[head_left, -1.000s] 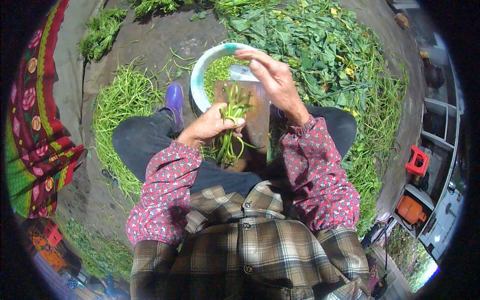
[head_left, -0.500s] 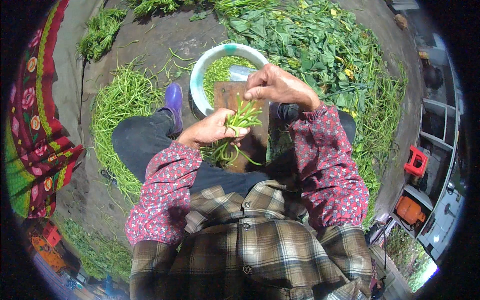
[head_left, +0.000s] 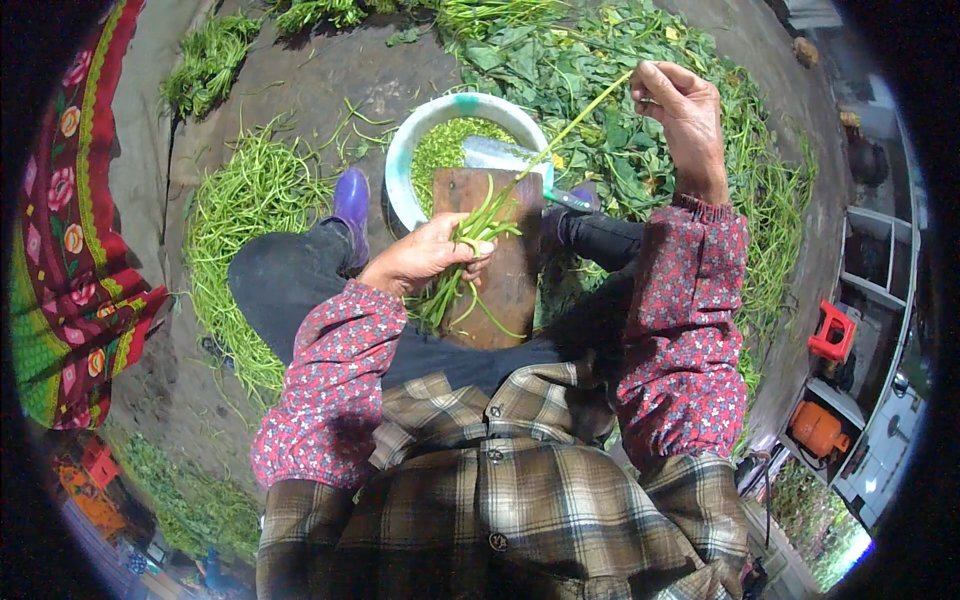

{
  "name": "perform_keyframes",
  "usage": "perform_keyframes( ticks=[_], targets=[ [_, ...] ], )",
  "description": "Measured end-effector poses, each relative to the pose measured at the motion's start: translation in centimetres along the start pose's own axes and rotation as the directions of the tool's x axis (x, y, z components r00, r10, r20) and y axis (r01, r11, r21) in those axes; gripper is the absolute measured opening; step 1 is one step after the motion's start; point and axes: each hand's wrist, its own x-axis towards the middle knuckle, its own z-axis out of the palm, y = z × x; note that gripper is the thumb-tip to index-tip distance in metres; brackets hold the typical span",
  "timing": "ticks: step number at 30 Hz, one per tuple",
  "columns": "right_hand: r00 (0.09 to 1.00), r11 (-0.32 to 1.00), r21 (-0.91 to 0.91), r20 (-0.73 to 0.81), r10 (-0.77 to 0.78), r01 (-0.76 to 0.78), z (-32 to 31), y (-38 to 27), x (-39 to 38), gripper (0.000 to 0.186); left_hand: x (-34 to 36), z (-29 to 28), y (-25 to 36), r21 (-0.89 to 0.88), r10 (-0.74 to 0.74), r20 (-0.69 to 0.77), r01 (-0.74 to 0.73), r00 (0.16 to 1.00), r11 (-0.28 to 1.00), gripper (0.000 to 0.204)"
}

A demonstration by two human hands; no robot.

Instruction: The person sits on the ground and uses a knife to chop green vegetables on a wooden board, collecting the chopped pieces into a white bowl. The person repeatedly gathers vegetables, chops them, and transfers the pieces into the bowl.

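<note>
A bunch of thin green stems [head_left: 486, 218] is gripped in my left hand [head_left: 428, 252], above a wooden board [head_left: 512, 295] that leans from my lap onto a basin. My right hand [head_left: 688, 118] is raised to the far right, thumb and fingers pinching one end of a long stem [head_left: 580, 118]. That stem runs taut and slanting down toward the bunch. The white and green basin [head_left: 398, 178] holds chopped green bits [head_left: 436, 158]. A knife with a broad blade [head_left: 492, 152] lies across it, its green handle [head_left: 570, 199] sticking out at the right.
Loose green stems [head_left: 245, 205] are heaped on the left, beside my purple boot [head_left: 350, 205]. A wide pile of leaves [head_left: 600, 60] spreads at the far right. Tied-looking green bunches [head_left: 208, 65] lie far left, near a flowered red cloth [head_left: 75, 230]. A red stool [head_left: 832, 330] stands at right.
My right hand has moved from just above the bunch up and to the right, drawing one long stem out with it. My left hand has hardly moved. The knife handle now shows.
</note>
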Motion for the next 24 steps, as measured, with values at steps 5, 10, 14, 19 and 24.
perform_keyframes(
  ticks=[5,10,14,19,24],
  targets=[
    [0.957,0.948,0.318,-0.276,0.093,0.000,-3.2,0.9,2.8,0.015,0.1,0.0,-0.1,0.082,-0.033,-0.011,0.033,0.999,0.996,0.020],
    [0.966,0.964,0.261,-0.257,0.018,0.052,-2.6,0.2,2.3,0.017,0.0,-0.6,-0.8,-0.060,0.013,-0.098,-0.019,0.995,0.998,0.025],
    [0.995,0.999,0.019,-0.086,-0.045,0.047,4.0,-1.0,-5.1,0.019,0.3,-0.7,-0.3,-0.298,0.084,-0.344,-0.194,0.935,0.935,0.024],
    [0.955,0.979,-0.147,0.279,-0.097,0.143,8.3,3.3,-15.0,0.009,0.5,0.5,0.7,-0.444,0.078,-0.364,-0.246,0.928,0.862,0.026],
    [0.881,0.966,-0.148,0.457,-0.122,0.211,8.4,4.2,-18.9,0.013,0.0,-0.4,0.4,-0.370,0.068,-0.466,-0.264,0.882,0.891,0.024]
  ],
)
